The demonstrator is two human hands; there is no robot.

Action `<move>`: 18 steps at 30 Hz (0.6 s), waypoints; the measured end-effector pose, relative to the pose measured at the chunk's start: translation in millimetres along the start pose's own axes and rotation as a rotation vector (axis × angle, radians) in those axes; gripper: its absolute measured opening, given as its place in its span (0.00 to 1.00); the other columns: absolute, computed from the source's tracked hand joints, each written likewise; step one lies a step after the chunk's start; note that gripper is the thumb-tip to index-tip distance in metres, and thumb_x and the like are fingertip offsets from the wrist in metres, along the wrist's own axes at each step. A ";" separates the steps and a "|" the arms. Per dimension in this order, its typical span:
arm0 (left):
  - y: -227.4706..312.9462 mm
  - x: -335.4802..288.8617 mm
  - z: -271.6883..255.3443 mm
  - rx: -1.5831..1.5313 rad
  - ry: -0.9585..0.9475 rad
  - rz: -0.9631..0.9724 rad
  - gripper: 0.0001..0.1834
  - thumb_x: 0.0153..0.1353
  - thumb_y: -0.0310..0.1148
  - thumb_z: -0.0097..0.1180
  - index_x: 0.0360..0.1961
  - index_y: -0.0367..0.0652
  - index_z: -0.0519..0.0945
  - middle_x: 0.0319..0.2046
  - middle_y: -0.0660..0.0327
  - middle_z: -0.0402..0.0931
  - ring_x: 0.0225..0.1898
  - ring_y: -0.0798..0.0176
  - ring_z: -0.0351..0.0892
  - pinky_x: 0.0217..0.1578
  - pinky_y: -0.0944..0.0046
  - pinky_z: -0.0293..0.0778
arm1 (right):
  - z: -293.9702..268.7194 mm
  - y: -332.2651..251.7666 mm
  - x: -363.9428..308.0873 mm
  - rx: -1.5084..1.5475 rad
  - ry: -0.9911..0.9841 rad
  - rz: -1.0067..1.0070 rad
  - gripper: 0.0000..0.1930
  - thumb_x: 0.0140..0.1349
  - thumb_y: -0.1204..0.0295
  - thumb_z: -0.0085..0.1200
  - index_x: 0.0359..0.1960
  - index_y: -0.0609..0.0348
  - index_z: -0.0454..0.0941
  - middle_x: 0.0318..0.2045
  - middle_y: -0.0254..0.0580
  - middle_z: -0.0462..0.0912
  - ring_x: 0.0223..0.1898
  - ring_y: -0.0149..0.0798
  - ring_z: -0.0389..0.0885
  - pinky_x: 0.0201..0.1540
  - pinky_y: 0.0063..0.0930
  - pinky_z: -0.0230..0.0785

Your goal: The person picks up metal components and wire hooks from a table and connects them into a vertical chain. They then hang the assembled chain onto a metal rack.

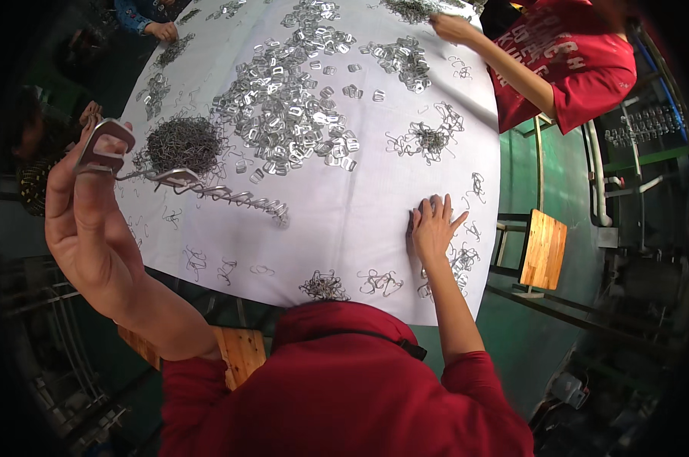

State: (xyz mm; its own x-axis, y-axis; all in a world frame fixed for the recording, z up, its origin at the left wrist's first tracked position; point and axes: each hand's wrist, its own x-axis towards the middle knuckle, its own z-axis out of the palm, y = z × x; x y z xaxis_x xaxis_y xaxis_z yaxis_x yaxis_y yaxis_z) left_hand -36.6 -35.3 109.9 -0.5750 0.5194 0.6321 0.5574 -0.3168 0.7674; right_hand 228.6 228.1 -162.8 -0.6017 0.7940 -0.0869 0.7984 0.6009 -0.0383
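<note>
Up on the left, the left hand [93,240] is raised above the table, close to the camera, its fingers gripping a slotted metal buckle [100,158]. From that buckle a coil-like metal strand [241,199] stretches rightward, its far end above the white-covered table [306,247].

Over to the right hand [434,230]: palm down, fingers fanned out, resting on the white covering near the table's right edge. Whether anything lies beneath the palm, I can't tell. Just beside it, a scatter of bent wire hooks [464,259] trails along that edge.

Across the middle, a broad spread of silvery buckles [291,114] runs toward the far end, and to its left sits a dense dark heap of wire pieces [181,145]. A smaller tangle of wire [430,139] lies right of the buckles; another small wire pile [325,286] sits by the near edge.

At the far right, a co-worker's hand [455,28] reaches to a dark wire heap [411,9]; at the far left, another person's hand [161,30] meets the edge. A wooden stool [544,250] stands right of the table.
</note>
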 end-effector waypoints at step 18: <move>-11.3 -2.0 -17.2 -0.061 -0.030 0.067 0.18 0.61 0.39 0.50 0.46 0.36 0.74 0.43 0.57 0.73 0.50 0.55 0.67 0.58 0.30 0.52 | 13.4 -34.8 11.4 0.483 0.017 -0.458 0.20 0.58 0.63 0.51 0.52 0.49 0.70 0.57 0.42 0.66 0.59 0.48 0.61 0.59 0.57 0.50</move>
State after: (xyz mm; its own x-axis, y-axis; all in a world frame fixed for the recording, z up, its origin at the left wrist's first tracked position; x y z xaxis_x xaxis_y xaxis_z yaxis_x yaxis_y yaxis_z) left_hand -52.0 -46.4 101.8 -0.5189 0.5192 0.6791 0.5556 -0.3989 0.7295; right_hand 194.3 215.1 -175.8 -0.8795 0.4721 0.0597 0.3797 0.7719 -0.5099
